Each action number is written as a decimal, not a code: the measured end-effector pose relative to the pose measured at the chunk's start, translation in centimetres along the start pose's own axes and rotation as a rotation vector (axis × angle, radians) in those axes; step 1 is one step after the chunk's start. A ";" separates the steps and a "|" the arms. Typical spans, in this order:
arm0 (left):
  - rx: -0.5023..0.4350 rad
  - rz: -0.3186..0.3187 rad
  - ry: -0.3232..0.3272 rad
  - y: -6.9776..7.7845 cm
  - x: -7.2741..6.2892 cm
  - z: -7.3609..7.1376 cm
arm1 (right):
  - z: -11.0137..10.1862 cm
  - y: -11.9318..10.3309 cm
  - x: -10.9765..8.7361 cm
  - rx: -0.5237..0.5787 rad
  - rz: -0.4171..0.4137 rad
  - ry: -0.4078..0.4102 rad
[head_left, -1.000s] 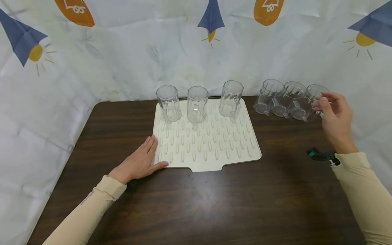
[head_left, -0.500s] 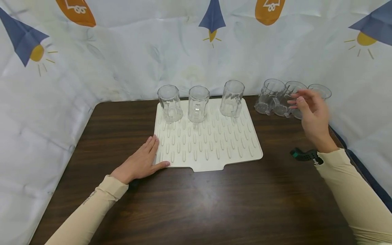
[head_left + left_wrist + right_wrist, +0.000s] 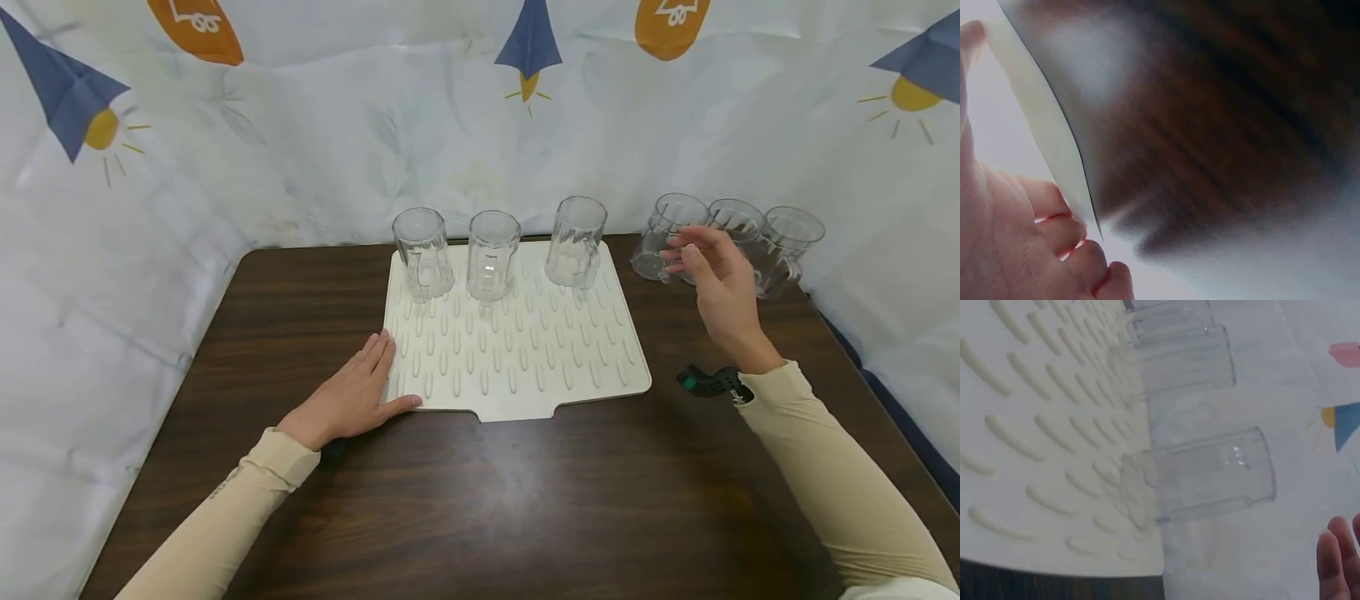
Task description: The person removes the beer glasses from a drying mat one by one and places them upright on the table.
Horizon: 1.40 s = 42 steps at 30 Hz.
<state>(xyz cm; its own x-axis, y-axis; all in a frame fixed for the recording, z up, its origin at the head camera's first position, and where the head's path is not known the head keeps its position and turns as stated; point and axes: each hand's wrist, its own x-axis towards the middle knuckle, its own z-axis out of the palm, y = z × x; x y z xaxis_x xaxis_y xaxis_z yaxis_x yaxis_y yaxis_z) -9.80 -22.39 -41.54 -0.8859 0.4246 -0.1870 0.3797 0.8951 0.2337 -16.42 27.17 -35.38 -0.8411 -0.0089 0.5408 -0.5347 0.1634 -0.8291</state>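
Right hand (image 3: 722, 287) is moving left past the far-right mugs (image 3: 742, 223), fingers loosely bent, gripping nothing; outstretched left hand (image 3: 348, 392) is touching the white board's (image 3: 525, 358) near-left corner.

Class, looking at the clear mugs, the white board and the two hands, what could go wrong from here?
1. In the head view, the right hand overlaps the cluster of three mugs beside the white board; a brush might knock one into another.
2. The left hand touches the board's edge; a push could shift it and perhaps unsettle the mugs standing on it.
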 end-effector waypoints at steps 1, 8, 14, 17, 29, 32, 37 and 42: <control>-0.002 0.000 -0.001 0.0 0.0 0.0 | 0.2 0.2 0.0 0.008 0.005 -0.003; 0.000 -0.006 -0.007 0.1 0.1 0.1 | 1.8 1.7 0.0 0.114 0.017 -0.036; -0.001 -0.009 -0.006 0.2 0.1 0.1 | 2.8 2.8 -0.1 0.141 0.052 -0.037; -0.001 -0.012 -0.010 0.3 0.1 0.1 | 3.2 3.3 -0.2 0.109 0.073 -0.039; 0.008 -0.019 -0.006 0.1 0.1 0.1 | 4.8 5.3 -0.1 0.107 0.114 -0.042; 0.007 -0.021 -0.005 0.1 0.1 0.1 | 5.1 5.7 0.0 0.096 0.118 -0.045; -0.002 -0.025 -0.006 0.1 0.1 0.3 | 5.7 6.1 0.3 0.115 0.140 -0.048; 0.005 -0.022 -0.004 0.0 0.2 0.3 | 6.1 6.5 0.4 0.123 0.163 -0.055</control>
<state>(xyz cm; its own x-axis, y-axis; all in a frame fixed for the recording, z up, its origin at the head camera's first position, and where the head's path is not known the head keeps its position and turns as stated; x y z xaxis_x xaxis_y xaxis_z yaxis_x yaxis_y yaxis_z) -9.92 -22.22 -41.86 -0.8930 0.4053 -0.1956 0.3614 0.9048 0.2251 -20.77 22.17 -41.42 -0.9187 -0.0468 0.3921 -0.3941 0.0456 -0.9179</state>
